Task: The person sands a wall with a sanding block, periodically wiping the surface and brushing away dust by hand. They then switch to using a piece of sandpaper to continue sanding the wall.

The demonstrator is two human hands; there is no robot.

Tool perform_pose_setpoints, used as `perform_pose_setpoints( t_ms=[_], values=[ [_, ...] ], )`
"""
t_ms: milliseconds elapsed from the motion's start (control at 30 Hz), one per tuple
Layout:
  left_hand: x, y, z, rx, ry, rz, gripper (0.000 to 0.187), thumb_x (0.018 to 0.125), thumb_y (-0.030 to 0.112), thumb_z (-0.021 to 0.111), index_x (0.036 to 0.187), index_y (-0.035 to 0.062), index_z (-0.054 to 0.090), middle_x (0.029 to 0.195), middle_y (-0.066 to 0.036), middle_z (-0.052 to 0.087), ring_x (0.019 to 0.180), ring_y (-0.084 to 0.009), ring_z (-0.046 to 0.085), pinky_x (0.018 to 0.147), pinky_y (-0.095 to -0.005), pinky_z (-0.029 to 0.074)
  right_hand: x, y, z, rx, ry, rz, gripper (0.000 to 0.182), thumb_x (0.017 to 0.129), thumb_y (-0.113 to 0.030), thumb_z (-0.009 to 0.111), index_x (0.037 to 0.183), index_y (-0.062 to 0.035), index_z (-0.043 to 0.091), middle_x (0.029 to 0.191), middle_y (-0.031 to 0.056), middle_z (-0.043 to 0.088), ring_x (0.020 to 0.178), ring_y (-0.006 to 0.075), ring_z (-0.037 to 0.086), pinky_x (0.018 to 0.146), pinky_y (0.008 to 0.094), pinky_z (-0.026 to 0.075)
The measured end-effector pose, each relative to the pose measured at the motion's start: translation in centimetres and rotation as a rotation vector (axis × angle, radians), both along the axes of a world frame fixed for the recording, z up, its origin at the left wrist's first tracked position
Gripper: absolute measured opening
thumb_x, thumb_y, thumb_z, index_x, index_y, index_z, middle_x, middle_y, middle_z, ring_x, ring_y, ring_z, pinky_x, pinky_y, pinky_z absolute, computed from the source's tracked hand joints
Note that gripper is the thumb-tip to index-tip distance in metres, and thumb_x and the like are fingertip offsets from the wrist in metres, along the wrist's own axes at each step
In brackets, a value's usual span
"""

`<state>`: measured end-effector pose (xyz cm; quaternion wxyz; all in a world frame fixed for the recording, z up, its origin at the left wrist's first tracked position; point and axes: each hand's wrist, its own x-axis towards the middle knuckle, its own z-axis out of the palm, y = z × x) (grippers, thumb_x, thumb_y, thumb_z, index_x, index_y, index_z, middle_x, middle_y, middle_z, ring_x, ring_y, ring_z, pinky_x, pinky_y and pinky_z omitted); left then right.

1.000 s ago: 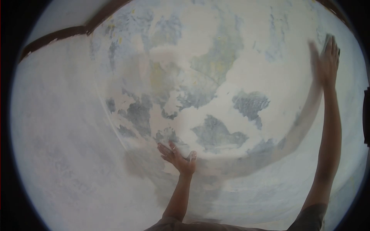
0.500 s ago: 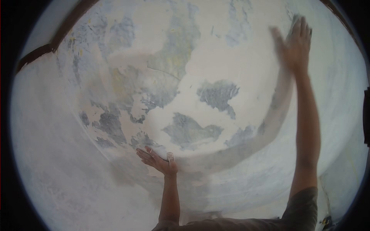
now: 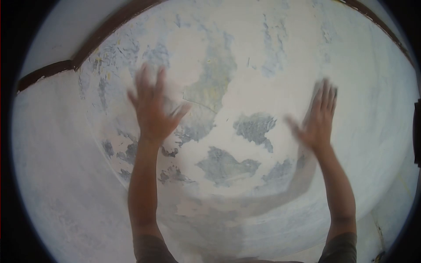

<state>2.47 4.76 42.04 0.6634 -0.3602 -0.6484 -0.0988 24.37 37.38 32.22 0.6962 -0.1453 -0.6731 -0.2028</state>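
Observation:
My left hand (image 3: pixel 153 107) is raised at the left with its fingers spread, slightly blurred, in front of a patchy wall (image 3: pixel 272 105). On the right, my right hand (image 3: pixel 319 118) is held up against the wall surface, fingers stretched upward and thumb out to the side. Neither hand holds anything. Between them, the wall shows pale filler with grey bare patches (image 3: pixel 255 127) and a greenish-grey streak (image 3: pixel 215 70). A shadow of the right arm falls on the wall beside it.
A dark brown trim (image 3: pixel 105 33) runs along the upper left edge of the wall, and another strip (image 3: pixel 377 19) crosses the upper right. A dark object (image 3: pixel 417 131) sits at the far right edge. Cracks mark the lower right.
My left hand has risen from the lower middle to the upper left, its fingers now spread upward. My right hand has come down and a little left. The view has shifted slightly.

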Motion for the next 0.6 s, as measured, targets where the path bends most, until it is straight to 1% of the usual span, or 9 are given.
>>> perform_pose_setpoints(
  t_ms=[100, 133, 200, 267, 300, 367, 433, 533, 600],
  values=[
    [1.6, 3.8, 4.5, -0.044, 0.077, 0.013, 0.102, 0.079, 0.069, 0.063, 0.157, 0.0180, 0.020, 0.164, -0.018, 0.009, 0.150, -0.0393, 0.009, 0.112, -0.0717, 0.011, 0.9, 1.4, 0.9, 0.050, -0.068, -0.024, 0.104, 0.087, -0.070, 0.051, 0.152, 0.0048, 0.020, 0.160, 0.0260, 0.017, 0.148, 0.0443, 0.013, 0.122, 0.0483, 0.012],
    [2.4, 4.9, 4.4, -0.046, 0.082, 0.013, 0.102, 0.079, 0.069, 0.063, 0.157, 0.0180, 0.020, 0.164, -0.018, 0.009, 0.150, -0.0393, 0.009, 0.112, -0.0717, 0.011, 1.1, 2.8, 3.1, 0.048, -0.062, -0.024, 0.104, 0.087, -0.070, 0.051, 0.152, 0.0048, 0.020, 0.160, 0.0260, 0.017, 0.148, 0.0443, 0.013, 0.122, 0.0483, 0.012],
    [3.8, 7.4, 4.1, -0.066, 0.090, -0.031, 0.104, 0.080, 0.077, 0.055, 0.157, 0.0197, 0.016, 0.164, -0.017, 0.009, 0.150, -0.0376, 0.009, 0.114, -0.0705, 0.007, 1.2, 5.6, 10.0, -0.223, 0.180, -0.064, 0.105, 0.088, -0.071, 0.050, 0.154, 0.0026, 0.014, 0.161, 0.0244, 0.016, 0.149, 0.0434, 0.011, 0.122, 0.0501, 0.011],
    [5.4, 9.0, 1.9, -0.143, 0.062, -0.046, 0.104, 0.080, 0.079, 0.052, 0.157, 0.0203, 0.015, 0.164, -0.016, 0.008, 0.151, -0.0367, 0.009, 0.115, -0.0691, 0.006, 0.6, 4.8, 10.0, -0.270, 0.191, -0.065, 0.105, 0.088, -0.070, 0.050, 0.155, 0.0019, 0.013, 0.161, 0.0239, 0.015, 0.149, 0.0429, 0.010, 0.122, 0.0502, 0.010],
    [5.8, 9.2, 1.1, -0.223, 0.035, -0.067, 0.105, 0.079, 0.082, 0.049, 0.158, 0.0210, 0.014, 0.164, -0.014, 0.007, 0.151, -0.0358, 0.008, 0.116, -0.0677, 0.005, 0.1, 4.3, 9.8, -0.320, 0.204, -0.072, 0.105, 0.088, -0.069, 0.051, 0.155, 0.0013, 0.011, 0.161, 0.0235, 0.013, 0.149, 0.0425, 0.010, 0.122, 0.0503, 0.010],
    [6.4, 8.9, 0.7, -0.299, 0.033, -0.054, 0.105, 0.078, 0.082, 0.050, 0.157, 0.0225, 0.015, 0.164, -0.013, 0.007, 0.151, -0.0348, 0.008, 0.116, -0.0673, 0.005, -0.8, 0.3, 3.4, -0.087, 0.037, -0.040, 0.108, 0.087, -0.068, 0.055, 0.155, 0.0008, 0.008, 0.162, 0.0231, 0.008, 0.150, 0.0428, 0.004, 0.121, 0.0545, 0.008],
    [6.2, 8.3, 2.2, -0.370, 0.072, -0.052, 0.102, 0.077, 0.083, 0.052, 0.156, 0.0276, 0.021, 0.165, -0.011, 0.009, 0.151, -0.0319, 0.010, 0.116, -0.0665, 0.009, -1.1, -1.9, -2.3, -0.055, -0.107, 0.089, 0.113, 0.083, -0.070, 0.059, 0.156, -0.0005, 0.009, 0.162, 0.0255, 0.008, 0.150, 0.0442, 0.004, 0.120, 0.0573, 0.006],
    [4.3, 6.6, 7.7, -0.167, 0.130, 0.039, 0.100, 0.077, 0.082, 0.054, 0.156, 0.0287, 0.023, 0.164, -0.012, 0.012, 0.151, -0.0310, 0.012, 0.116, -0.0664, 0.011, 0.2, 0.0, 2.2, -0.008, -0.092, 0.008, 0.112, 0.083, -0.069, 0.060, 0.155, 0.0009, 0.010, 0.161, 0.0262, 0.010, 0.149, 0.0451, 0.006, 0.120, 0.0571, 0.006],
    [2.5, 6.0, 10.7, -0.017, 0.096, 0.162, 0.096, 0.080, 0.086, 0.041, 0.157, 0.0327, 0.018, 0.165, -0.011, 0.007, 0.152, -0.0289, 0.007, 0.118, -0.0642, 0.008, 0.7, 3.1, 8.5, -0.060, -0.020, -0.056, 0.111, 0.084, -0.069, 0.058, 0.155, 0.0025, 0.011, 0.161, 0.0267, 0.011, 0.149, 0.0455, 0.007, 0.120, 0.0559, 0.008]
  ],
)
